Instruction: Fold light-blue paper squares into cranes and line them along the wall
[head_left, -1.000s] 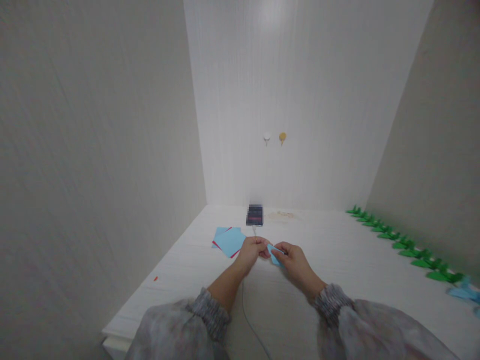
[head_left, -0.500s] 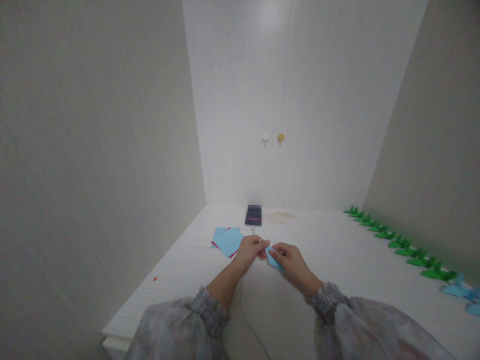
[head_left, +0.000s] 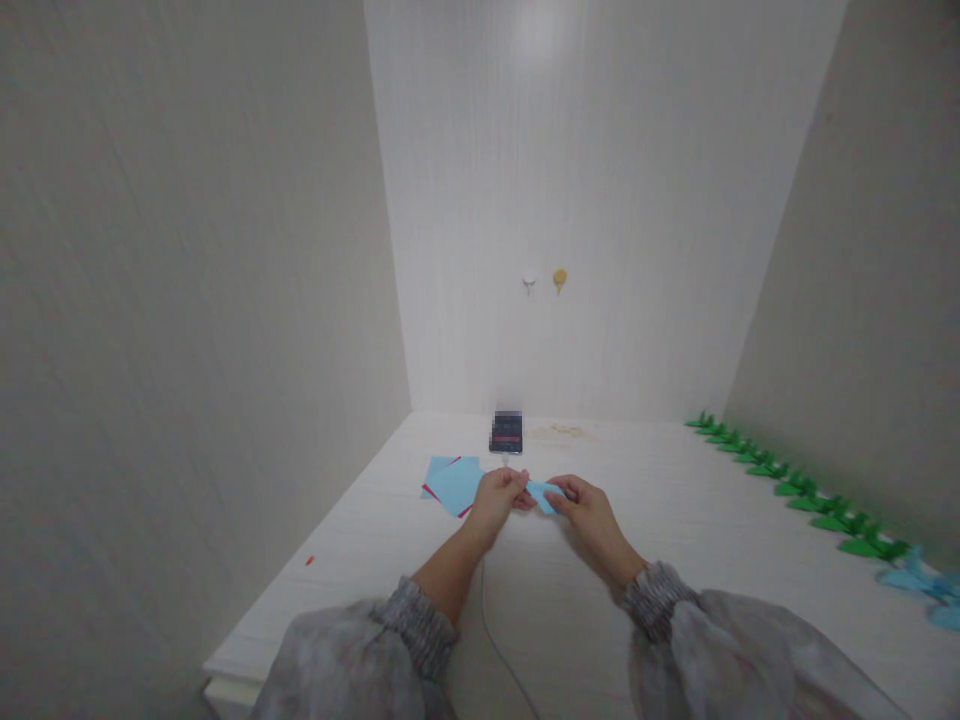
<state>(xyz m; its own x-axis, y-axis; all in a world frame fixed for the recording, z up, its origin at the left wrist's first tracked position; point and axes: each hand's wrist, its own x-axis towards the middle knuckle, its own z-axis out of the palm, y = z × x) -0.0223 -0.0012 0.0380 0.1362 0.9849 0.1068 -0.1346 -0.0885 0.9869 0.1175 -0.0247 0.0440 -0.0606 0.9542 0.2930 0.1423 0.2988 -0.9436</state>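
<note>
A small folded piece of light blue paper [head_left: 544, 497] is held between my two hands above the white table. My left hand [head_left: 498, 500] pinches its left end between thumb and fingers. At the other end my right hand [head_left: 588, 508] grips the paper, thumb on top and fingers behind. Beside my left hand lie blue paper sheets [head_left: 454, 484] with red edges showing, partly covered by that hand. The finer folds of the held piece are too small to make out.
A phone [head_left: 507, 432] stands at the back with a white cable [head_left: 495, 640] running toward me. Along the right wall runs a row of green folded-paper figures [head_left: 799, 490], then blue ones [head_left: 911, 575]. A small orange bit [head_left: 309, 561] lies at left. Two hooks [head_left: 560, 279] are on the wall.
The blue paper has turned from slanting downward to lying more level between my hands. My right hand has risen slightly, and my left fingers have closed over the paper's left end.
</note>
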